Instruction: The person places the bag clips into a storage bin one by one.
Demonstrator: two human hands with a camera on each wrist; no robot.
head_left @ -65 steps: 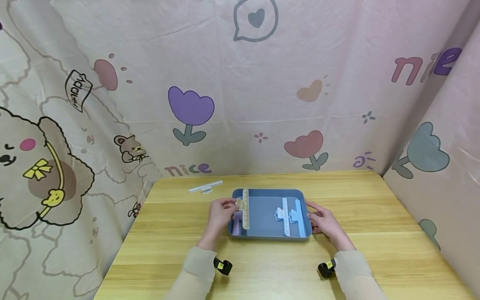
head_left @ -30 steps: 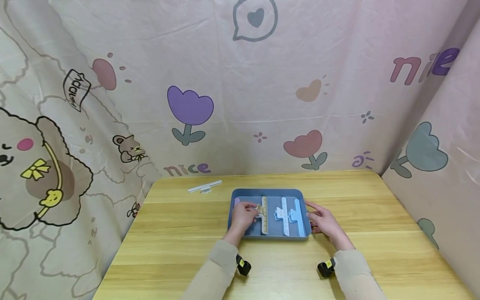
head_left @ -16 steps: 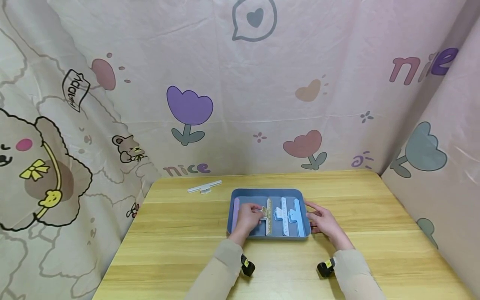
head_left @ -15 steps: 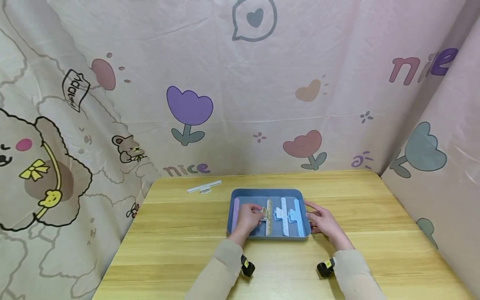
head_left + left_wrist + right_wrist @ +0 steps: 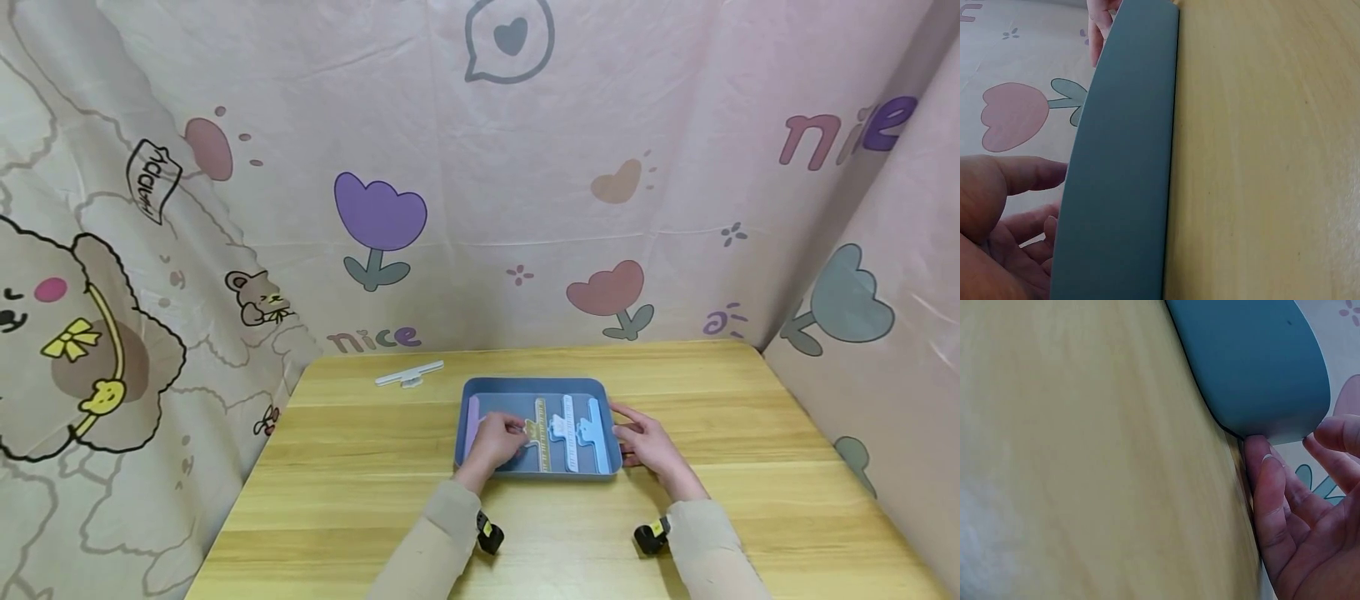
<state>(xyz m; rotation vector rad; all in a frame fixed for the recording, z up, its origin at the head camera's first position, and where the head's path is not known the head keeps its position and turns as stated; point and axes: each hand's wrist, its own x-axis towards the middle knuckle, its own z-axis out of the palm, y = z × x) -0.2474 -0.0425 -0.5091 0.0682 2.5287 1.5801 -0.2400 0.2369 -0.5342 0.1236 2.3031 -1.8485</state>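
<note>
In the head view my left hand (image 5: 497, 439) reaches into a blue-grey tray (image 5: 540, 476). Thumb and index finger pinch the tab of a gold-and-white bar clip (image 5: 543, 450), which lies lengthwise in the tray. To its right are a white bar clip (image 5: 572, 437) and a light-blue one (image 5: 597, 442), roughly parallel. A purple clip (image 5: 472, 425) lies along the left wall, partly behind my hand. My right hand (image 5: 648, 439) rests its fingers against the outside of the right wall. In the left wrist view the tray wall (image 5: 1116, 156) hides the left fingertips.
A white bar clip (image 5: 411, 375) lies on the wooden table (image 5: 337, 492), behind and left of the tray. A printed curtain (image 5: 480, 200) hangs round the table's back and sides. A small black camera sits on each wrist.
My left hand has carried the gold-and-white clip from the tray's left side rightward, beside the white clip, uncovering the purple one. The right hand has stayed at the tray wall.
</note>
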